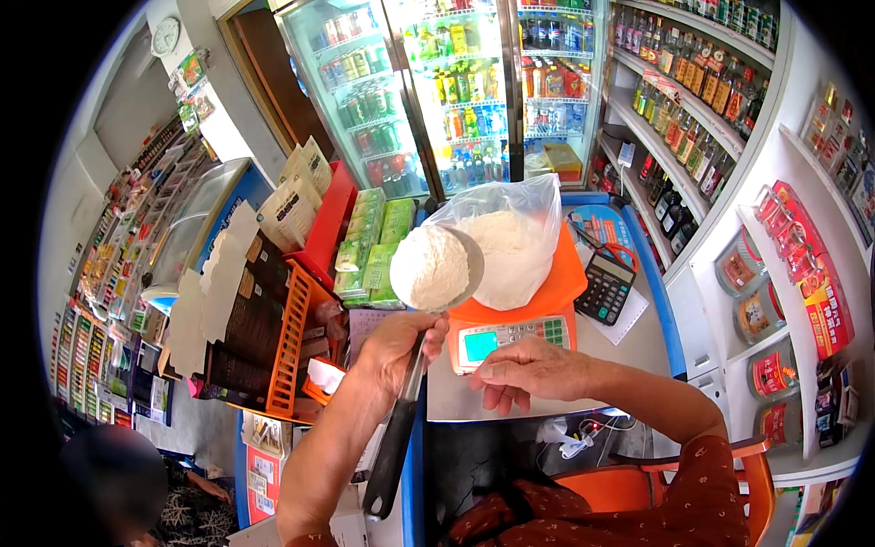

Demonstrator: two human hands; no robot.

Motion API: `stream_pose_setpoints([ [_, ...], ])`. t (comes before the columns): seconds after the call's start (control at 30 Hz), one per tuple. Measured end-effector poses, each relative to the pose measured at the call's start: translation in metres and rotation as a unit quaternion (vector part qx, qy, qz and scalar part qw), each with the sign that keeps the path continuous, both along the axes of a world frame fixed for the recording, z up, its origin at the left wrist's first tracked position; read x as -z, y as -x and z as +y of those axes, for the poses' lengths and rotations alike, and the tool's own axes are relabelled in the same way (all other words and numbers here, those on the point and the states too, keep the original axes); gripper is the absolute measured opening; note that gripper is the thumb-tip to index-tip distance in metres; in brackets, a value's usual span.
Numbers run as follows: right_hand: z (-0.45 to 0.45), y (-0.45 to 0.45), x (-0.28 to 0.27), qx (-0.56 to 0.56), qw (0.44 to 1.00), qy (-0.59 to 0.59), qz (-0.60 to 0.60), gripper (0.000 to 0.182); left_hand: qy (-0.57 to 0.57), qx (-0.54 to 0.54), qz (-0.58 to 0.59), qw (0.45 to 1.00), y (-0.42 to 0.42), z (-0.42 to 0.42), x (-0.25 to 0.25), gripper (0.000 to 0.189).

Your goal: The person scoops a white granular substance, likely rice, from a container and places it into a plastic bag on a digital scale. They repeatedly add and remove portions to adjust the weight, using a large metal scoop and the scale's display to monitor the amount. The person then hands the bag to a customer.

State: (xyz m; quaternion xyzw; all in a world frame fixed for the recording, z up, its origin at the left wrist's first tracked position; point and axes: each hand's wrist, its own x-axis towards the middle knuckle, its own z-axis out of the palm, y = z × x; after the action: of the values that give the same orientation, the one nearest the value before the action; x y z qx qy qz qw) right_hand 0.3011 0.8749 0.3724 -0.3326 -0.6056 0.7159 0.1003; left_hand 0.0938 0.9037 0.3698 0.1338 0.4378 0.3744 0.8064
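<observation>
A large metal ladle (472,263) with a black handle, heaped with pale flour-like powder (431,268), is gripped near the top of its handle by my left hand (403,349). Just behind and right of the ladle, an open clear plastic bag (523,273) of similar powder rests on the orange pan of a digital scale (571,290). My right hand (523,372) is in front of the scale's lit display, fingers loosely curled, with nothing seen in it; its palm side is hidden. Whether it touches the scale I cannot tell.
A black calculator (605,288) and red-handled scissors (622,254) lie right of the scale. Green boxes (383,253) and an orange plastic basket (286,342) stand left. Drinks coolers (451,89) and bottle shelves (683,96) are beyond. An orange chair (755,478) is near my right arm; another person (198,499) is at lower left.
</observation>
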Motion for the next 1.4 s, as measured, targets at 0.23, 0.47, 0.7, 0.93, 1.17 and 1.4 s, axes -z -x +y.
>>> stream_pose_setpoints([
  [0.23, 0.000, 0.004, -0.015, 0.122, 0.946, 0.231, 0.191, 0.045, -0.025, 0.031, -0.014, 0.999, -0.044, 0.069, 0.022, 0.011],
  [0.47, 0.014, 0.005, -0.025, 0.298, 0.898, 0.277, 0.169, 0.023, -0.035, 0.012, -0.013, 0.999, -0.082, 0.111, 0.061, 0.011],
  [0.7, 0.044, -0.016, -0.022, 0.352, 0.885, 0.263, 0.154, 0.016, -0.015, -0.083, -0.015, 0.996, -0.127, 0.111, 0.050, 0.015],
  [0.93, 0.051, -0.039, -0.032, 0.346, 0.899, 0.247, 0.104, 0.011, -0.110, -0.041, 0.120, 0.986, -0.101, 0.066, 0.031, 0.029],
  [1.17, 0.051, -0.047, -0.037, 0.311, 0.922, 0.208, 0.096, 0.015, -0.154, -0.173, 0.346, 0.909, 0.003, 0.105, 0.110, 0.026],
  [1.4, 0.060, -0.049, -0.029, 0.316, 0.918, 0.223, 0.088, 0.014, -0.063, -0.112, 0.296, 0.947, -0.022, 0.144, 0.091, 0.027],
])
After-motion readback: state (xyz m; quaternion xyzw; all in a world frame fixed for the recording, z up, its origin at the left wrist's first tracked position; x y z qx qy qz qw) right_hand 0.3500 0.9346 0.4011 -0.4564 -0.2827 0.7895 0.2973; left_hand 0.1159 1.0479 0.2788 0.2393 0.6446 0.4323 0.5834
